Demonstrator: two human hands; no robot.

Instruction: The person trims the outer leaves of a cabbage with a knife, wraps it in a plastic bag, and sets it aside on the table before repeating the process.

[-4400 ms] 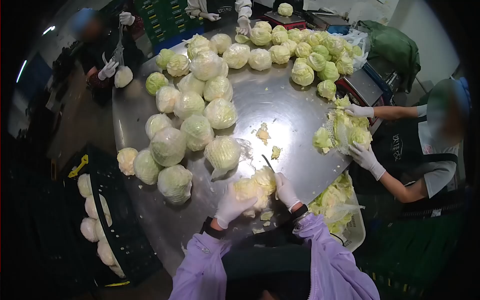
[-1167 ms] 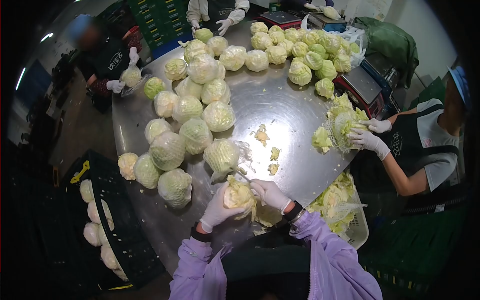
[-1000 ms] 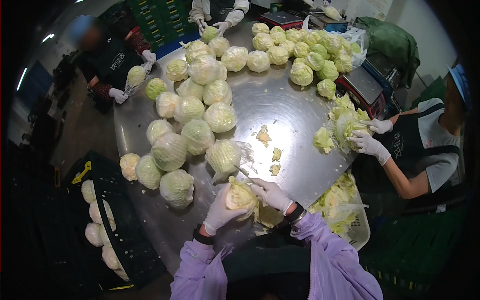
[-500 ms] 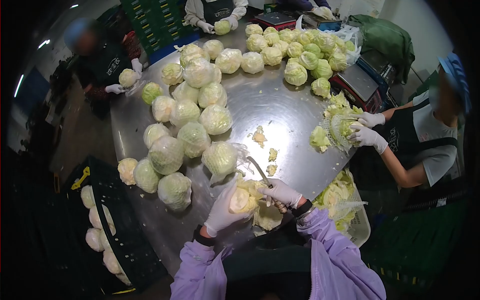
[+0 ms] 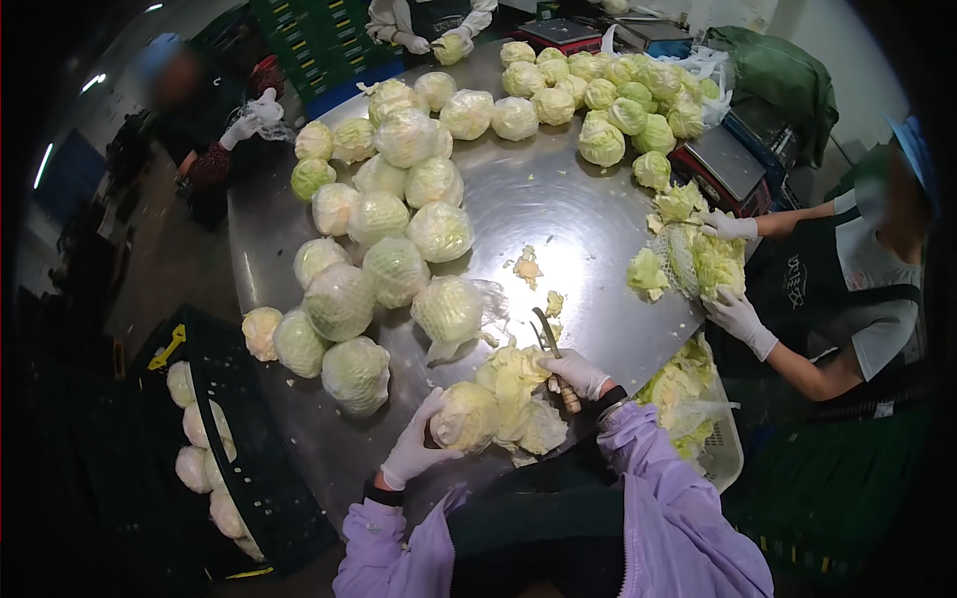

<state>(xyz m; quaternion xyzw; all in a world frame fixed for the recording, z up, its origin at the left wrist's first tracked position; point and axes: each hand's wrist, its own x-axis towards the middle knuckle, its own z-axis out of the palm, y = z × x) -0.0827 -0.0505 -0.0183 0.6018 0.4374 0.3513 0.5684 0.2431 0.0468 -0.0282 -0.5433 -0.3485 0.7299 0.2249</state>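
My left hand (image 5: 417,447), in a white glove, cups the left side of a pale cabbage (image 5: 466,417) close to the table's front edge. In my right hand (image 5: 576,372), also gloved, is a curved knife (image 5: 547,334), its dark blade pointing away from me and its handle showing below the fingers. Loose cabbage leaves (image 5: 513,374) lie between the two hands, against the cabbage's right side. Just beyond them sits a cabbage in clear film (image 5: 446,311).
Wrapped cabbages (image 5: 339,302) crowd the left of the metal table (image 5: 518,204); bare ones (image 5: 628,115) are piled at the back right. A crate (image 5: 224,439) stands left, a basket of leaves (image 5: 726,448) right. Co-workers' hands (image 5: 738,319) work across the table.
The cabbage in my left hand has turned and come down to the table. My right hand with the knife has drawn slightly right, away from it. The left co-worker's hands have risen.
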